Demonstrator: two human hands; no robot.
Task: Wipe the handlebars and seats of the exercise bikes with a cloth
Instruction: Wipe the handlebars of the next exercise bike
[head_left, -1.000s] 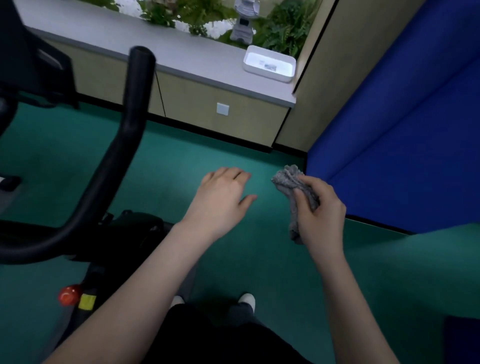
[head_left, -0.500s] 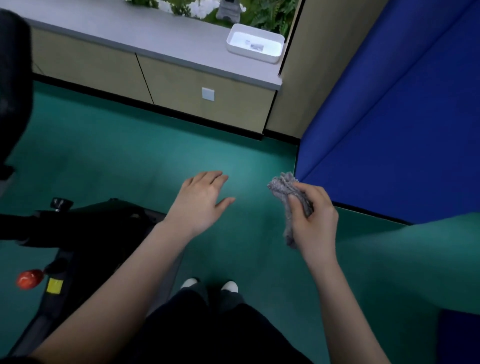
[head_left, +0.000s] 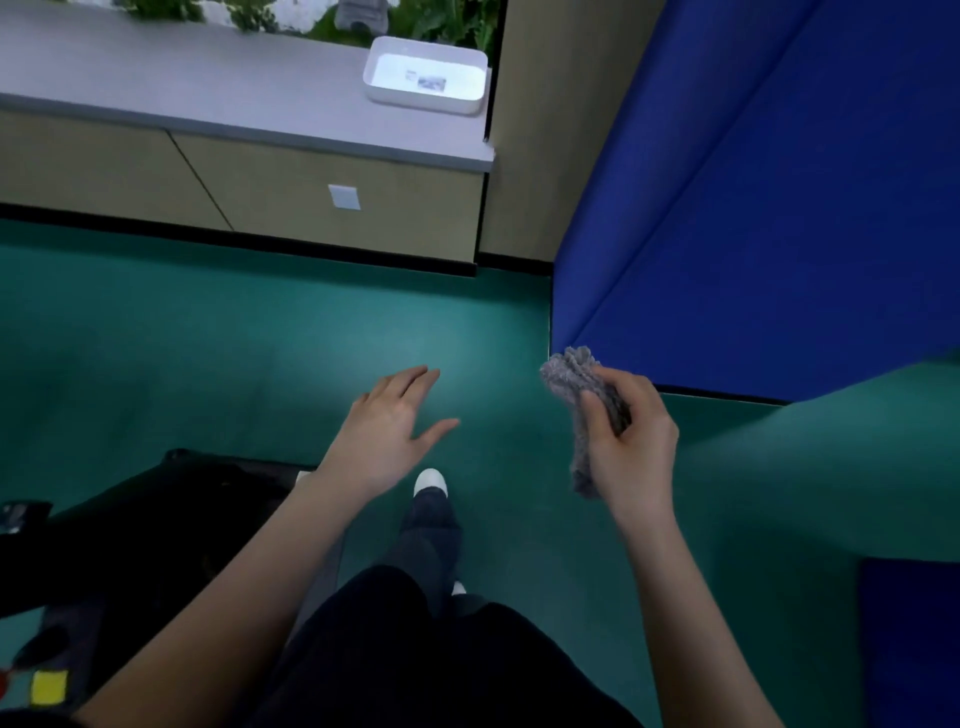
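Grey cloth (head_left: 582, 410) bunched in right hand (head_left: 631, 447), near blue mat (head_left: 753, 234) edge.

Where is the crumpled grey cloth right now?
Head view, right of centre: the crumpled grey cloth is gripped in the right hand, above the green floor, beside the lower corner of the blue panel.

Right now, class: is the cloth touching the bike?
No, the right hand holds the cloth over the floor, apart from the bike.

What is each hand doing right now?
Left hand: open, holding nothing.
Right hand: gripping the cloth.
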